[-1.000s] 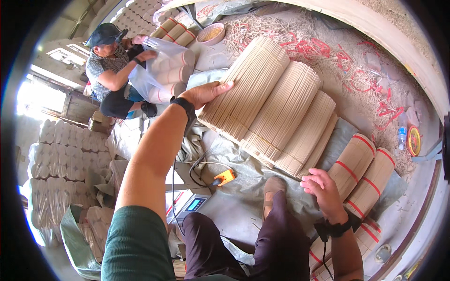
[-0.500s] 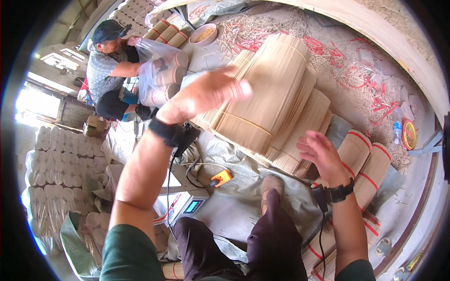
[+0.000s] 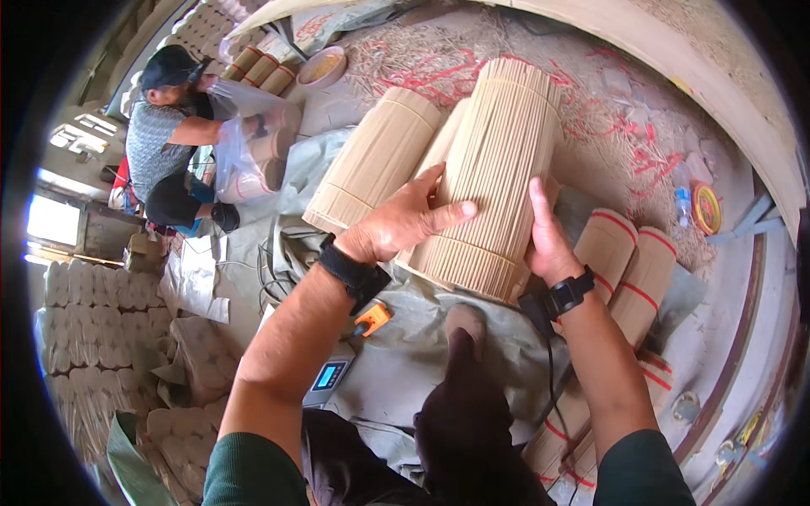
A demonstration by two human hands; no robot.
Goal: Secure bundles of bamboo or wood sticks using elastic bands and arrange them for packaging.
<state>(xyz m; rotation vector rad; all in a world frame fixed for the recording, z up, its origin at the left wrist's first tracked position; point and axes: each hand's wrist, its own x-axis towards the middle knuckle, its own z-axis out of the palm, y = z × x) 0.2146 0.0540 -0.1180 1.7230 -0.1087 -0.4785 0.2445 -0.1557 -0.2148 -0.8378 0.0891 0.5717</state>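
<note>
A thick bundle of thin pale wooden sticks [image 3: 498, 160], bound with yellowish bands near both ends, lies tilted away from me on top of other sticks. My left hand [image 3: 405, 219] rests on its left side, thumb and fingers spread. Against its right side, my right hand [image 3: 550, 240] has its fingers stretched out and partly hidden. Both hands look open, with the bundle between them. Left of it lies a second banded stick bundle [image 3: 375, 156], apart from my left hand. Each wrist wears a black strap.
Red-banded bundles [image 3: 645, 270] lie at the right. An orange power socket [image 3: 372, 320] and a digital scale [image 3: 331, 374] sit near my legs. At the far left a person [image 3: 173, 126] handles a clear plastic bag [image 3: 240, 152]. Loose sticks and red strips [image 3: 422, 72] litter the back.
My hands have come down from the air onto the sides of the middle bundle. The left bundle now lies separate from it. The view has shifted.
</note>
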